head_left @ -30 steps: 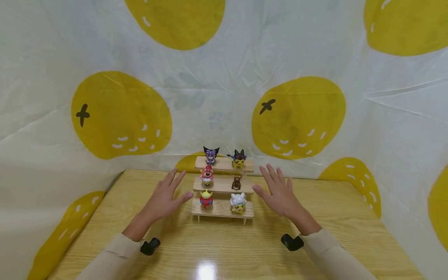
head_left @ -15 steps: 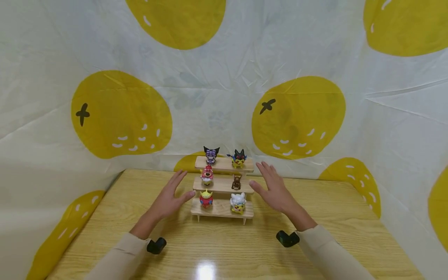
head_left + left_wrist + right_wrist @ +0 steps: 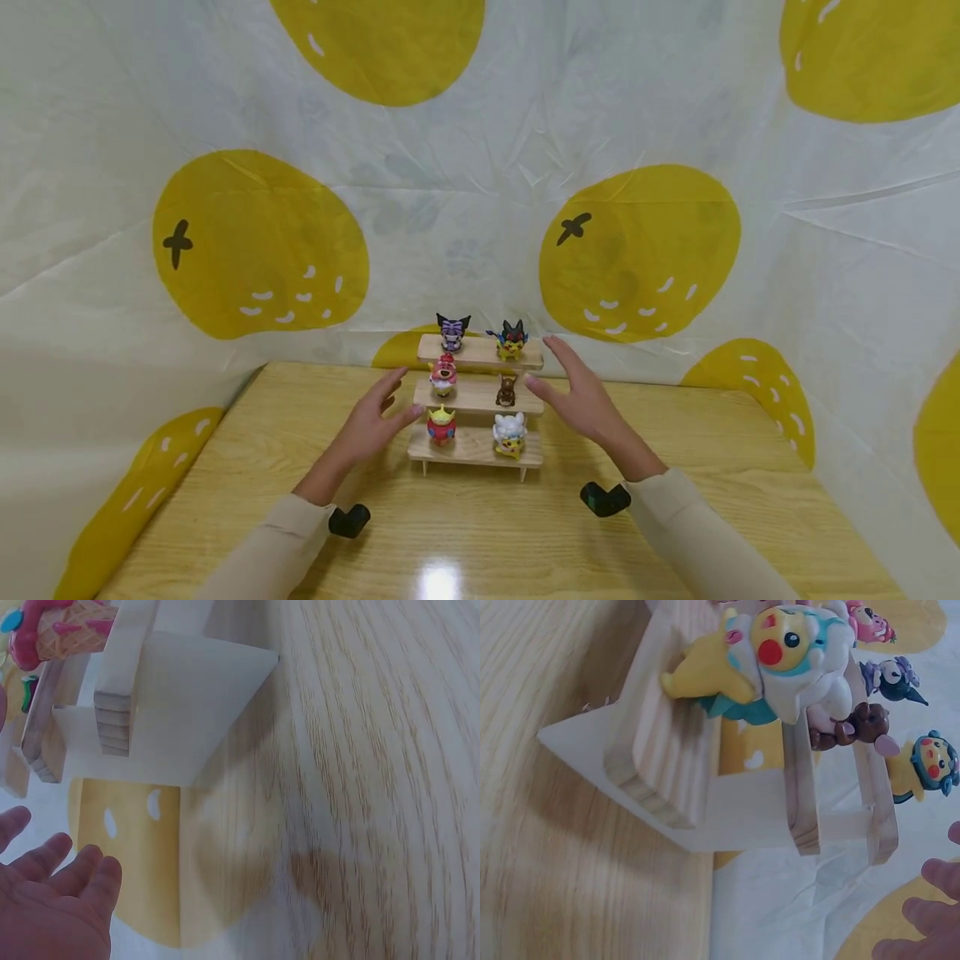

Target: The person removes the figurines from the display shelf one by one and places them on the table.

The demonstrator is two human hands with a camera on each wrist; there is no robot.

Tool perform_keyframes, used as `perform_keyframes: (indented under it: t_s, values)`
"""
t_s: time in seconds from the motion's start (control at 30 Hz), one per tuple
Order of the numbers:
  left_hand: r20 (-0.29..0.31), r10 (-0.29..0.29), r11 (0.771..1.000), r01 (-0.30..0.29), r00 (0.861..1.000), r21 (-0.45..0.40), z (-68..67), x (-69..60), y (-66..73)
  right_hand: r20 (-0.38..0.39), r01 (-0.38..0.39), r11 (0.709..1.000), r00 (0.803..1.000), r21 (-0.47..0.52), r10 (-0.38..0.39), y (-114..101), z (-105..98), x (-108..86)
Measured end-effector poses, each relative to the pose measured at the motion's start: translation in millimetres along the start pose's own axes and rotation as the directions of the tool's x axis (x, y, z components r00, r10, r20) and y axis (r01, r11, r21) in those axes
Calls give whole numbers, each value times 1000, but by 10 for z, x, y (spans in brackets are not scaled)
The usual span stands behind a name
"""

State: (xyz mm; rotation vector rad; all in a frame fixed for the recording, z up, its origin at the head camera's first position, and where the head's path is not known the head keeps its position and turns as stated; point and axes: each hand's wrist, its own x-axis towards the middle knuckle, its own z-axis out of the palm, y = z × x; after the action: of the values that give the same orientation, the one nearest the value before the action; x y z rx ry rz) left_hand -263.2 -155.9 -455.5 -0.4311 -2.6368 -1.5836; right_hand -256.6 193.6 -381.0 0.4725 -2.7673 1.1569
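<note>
A three-tier wooden stand (image 3: 472,447) holds several small figures, two on each tier. On top are a black-and-purple figure (image 3: 452,332) and a black-hooded yellow one (image 3: 512,340); the middle has a pink figure (image 3: 443,376) and a brown one (image 3: 506,390); below are a red one (image 3: 442,427) and a white-hooded yellow one (image 3: 510,436). My left hand (image 3: 369,427) is held with relaxed fingers beside the stand's left side. At its right side is my right hand (image 3: 588,406), fingers extended. Neither hand holds anything; contact with the stand cannot be told from the head view.
The wooden table (image 3: 480,533) extends around the stand. Behind and at the sides hangs a pale cloth (image 3: 465,167) with large yellow fruit prints. A black device sits at each wrist.
Both hands have moved inward, closer to the two sides of the stand. The figures keep their places on the tiers.
</note>
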Motion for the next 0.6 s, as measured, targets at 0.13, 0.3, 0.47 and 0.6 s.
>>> perform_keyframes:
  t_s: [0.13,0.3,0.47,0.6]
  values:
    - [15,-10,1000,11,1000,-29,11,20,-9,-9,-25,998,1000,53,25,-49,14,49]
    - [30,15,994,-12,999,-109,33,46,-6,-25,-48,991,998,127,52,-110,27,138]
    - [49,40,991,-34,998,-131,65,89,-7,-36,-23,971,999,236,33,-129,29,234]
    - [51,52,991,-45,997,-126,84,113,13,-48,24,955,999,297,-10,-162,21,297]
